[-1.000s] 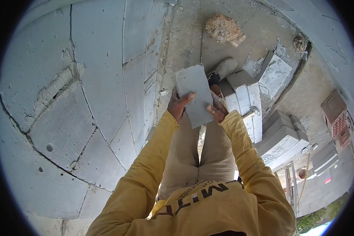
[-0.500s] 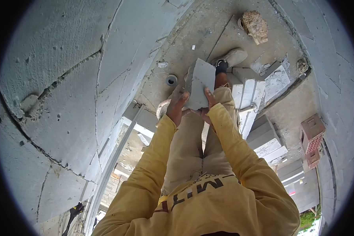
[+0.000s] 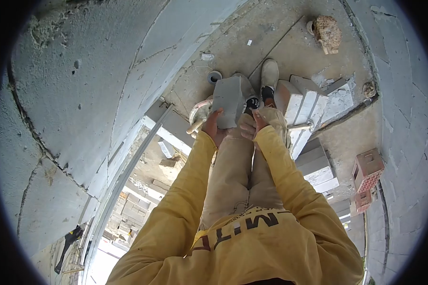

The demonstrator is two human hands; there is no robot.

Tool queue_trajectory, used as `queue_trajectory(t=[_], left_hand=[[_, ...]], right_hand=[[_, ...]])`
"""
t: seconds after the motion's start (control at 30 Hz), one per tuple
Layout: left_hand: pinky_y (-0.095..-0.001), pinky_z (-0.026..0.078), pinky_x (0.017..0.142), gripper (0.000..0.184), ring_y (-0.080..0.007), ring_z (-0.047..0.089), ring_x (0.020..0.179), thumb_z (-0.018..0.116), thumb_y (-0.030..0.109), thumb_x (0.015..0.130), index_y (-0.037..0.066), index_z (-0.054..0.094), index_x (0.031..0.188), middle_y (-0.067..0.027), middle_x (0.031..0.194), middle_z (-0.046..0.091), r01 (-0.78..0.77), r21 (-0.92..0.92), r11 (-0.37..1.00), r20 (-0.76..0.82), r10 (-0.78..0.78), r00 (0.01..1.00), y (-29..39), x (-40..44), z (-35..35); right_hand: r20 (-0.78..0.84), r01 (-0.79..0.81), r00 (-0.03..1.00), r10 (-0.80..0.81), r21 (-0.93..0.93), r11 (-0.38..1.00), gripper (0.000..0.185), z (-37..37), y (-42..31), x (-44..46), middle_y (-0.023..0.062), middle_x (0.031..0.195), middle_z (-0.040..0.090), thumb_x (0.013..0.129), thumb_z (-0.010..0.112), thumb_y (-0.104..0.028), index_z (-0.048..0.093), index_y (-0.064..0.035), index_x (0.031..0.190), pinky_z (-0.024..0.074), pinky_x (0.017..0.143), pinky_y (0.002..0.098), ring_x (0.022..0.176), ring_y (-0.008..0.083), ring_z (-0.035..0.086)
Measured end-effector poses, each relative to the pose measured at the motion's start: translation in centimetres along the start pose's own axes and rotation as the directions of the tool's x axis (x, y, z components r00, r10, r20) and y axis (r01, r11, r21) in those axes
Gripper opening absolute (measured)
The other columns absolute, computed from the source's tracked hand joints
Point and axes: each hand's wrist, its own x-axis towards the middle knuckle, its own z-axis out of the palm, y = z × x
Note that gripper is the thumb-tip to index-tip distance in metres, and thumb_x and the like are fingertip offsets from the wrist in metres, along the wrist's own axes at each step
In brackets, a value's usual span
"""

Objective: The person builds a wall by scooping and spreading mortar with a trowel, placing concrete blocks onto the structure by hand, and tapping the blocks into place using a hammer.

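Observation:
A grey block [image 3: 227, 99] is tilted in front of my knees, its broad face towards me. My left hand [image 3: 215, 127] grips its lower left edge, thumb on the face. Beside the block's lower right corner is my right hand [image 3: 252, 125], fingers curled in and thumb raised. It looks apart from the block, and its palm is hidden. Left of my knee stands a round, pale bucket [image 3: 200, 110], with a wooden handle [image 3: 194, 126] sticking out. Part of my left shoe is hidden behind the block.
Grey blocks [image 3: 309, 99] stand close to my right leg, with a handled tool [image 3: 299, 127] against them. Farther right are red hollow bricks [image 3: 368, 166]. A grey ring-shaped roll [image 3: 214, 77] and a rough lump [image 3: 328, 32] lie on the floor. Block walls [image 3: 81, 114] rise on both sides.
The block has shifted left and turned, its broad face now towards me. My right hand has come off it and curled its fingers. My right foot now points forward.

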Motion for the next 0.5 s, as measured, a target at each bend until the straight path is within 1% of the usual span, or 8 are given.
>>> queue_trajectory(t=[0.03,0.13,0.23,0.27,0.33,0.43,0.5], left_hand=[[-0.0389,0.050,0.078,0.049,-0.0232,0.057,0.100,0.062,0.040,0.083,0.015,0.049,0.123,-0.0049,0.114,0.057,0.002,-0.085,0.996,0.011,-0.002,1.000,-0.3,-0.4,-0.5],[-0.0393,0.048,0.079,0.054,-0.0244,0.055,0.100,0.063,0.039,0.083,0.015,0.044,0.127,-0.0061,0.115,0.054,0.013,-0.228,0.974,-0.013,-0.016,1.000,-1.1,-1.2,-1.7],[-0.0391,0.049,0.078,0.052,-0.0246,0.056,0.097,0.062,0.038,0.084,0.014,0.045,0.126,-0.0067,0.115,0.054,0.005,-0.322,0.947,-0.078,-0.032,0.996,-2.0,-1.9,-2.0],[-0.0391,0.048,0.078,0.051,-0.0243,0.056,0.097,0.062,0.038,0.084,0.014,0.045,0.126,-0.0066,0.114,0.054,0.010,-0.324,0.946,-0.068,-0.034,0.997,-2.2,-2.0,-2.0],[-0.0391,0.048,0.079,0.050,-0.0238,0.055,0.097,0.061,0.038,0.084,0.015,0.045,0.126,-0.0063,0.114,0.054,0.016,-0.329,0.944,-0.049,-0.034,0.998,-2.9,-2.4,-2.1],[-0.0383,0.048,0.079,0.047,-0.0219,0.055,0.097,0.060,0.039,0.085,0.018,0.046,0.125,-0.0054,0.112,0.054,-0.018,-0.162,0.987,-0.174,-0.011,0.985,-4.6,-1.5,-2.8],[-0.0368,0.048,0.077,0.046,-0.0202,0.055,0.096,0.059,0.040,0.086,0.017,0.047,0.124,-0.0045,0.110,0.055,-0.001,-0.072,0.997,-0.200,-0.014,0.980,-4.7,-1.5,-2.0]], right_hand=[[0.005,-0.050,0.999,0.050,-0.026,0.998,0.069,-0.2,0.0,0.4,0.0088,0.139,0.046,0.087,0.050,-0.062,0.030,-0.0301,0.145,0.0500,0.081,0.0456,0.115,0.0293,0.056],[0.071,-0.111,0.989,0.133,-0.258,0.960,0.074,0.0,0.0,1.5,0.0095,0.141,0.044,0.086,0.054,-0.061,0.029,-0.0250,0.146,0.0481,0.085,0.0453,0.118,0.0294,0.054],[0.041,-0.171,0.978,0.204,-0.405,0.898,0.077,3.2,-0.1,2.0,0.0103,0.141,0.044,0.086,0.058,-0.058,0.029,-0.0192,0.146,0.0469,0.089,0.0430,0.118,0.0281,0.054],[0.018,-0.142,0.985,0.170,-0.460,0.876,0.078,4.4,-0.7,1.4,0.0105,0.141,0.045,0.085,0.059,-0.056,0.029,-0.0166,0.146,0.0469,0.089,0.0411,0.118,0.0268,0.054],[0.001,-0.111,0.991,0.132,-0.523,0.845,0.078,5.7,-1.1,0.8,0.0103,0.140,0.045,0.085,0.060,-0.055,0.029,-0.0177,0.146,0.0469,0.089,0.0423,0.118,0.0270,0.054],[0.001,-0.087,0.994,0.106,-0.568,0.819,0.077,6.1,-0.6,1.2,0.0102,0.140,0.045,0.084,0.062,-0.054,0.029,-0.0193,0.145,0.0469,0.088,0.0441,0.119,0.0272,0.053],[0.006,-0.071,0.996,0.092,-0.584,0.809,0.077,5.4,-0.5,1.8,0.0100,0.139,0.046,0.084,0.063,-0.053,0.029,-0.0204,0.145,0.0469,0.088,0.0453,0.119,0.0273,0.052]])
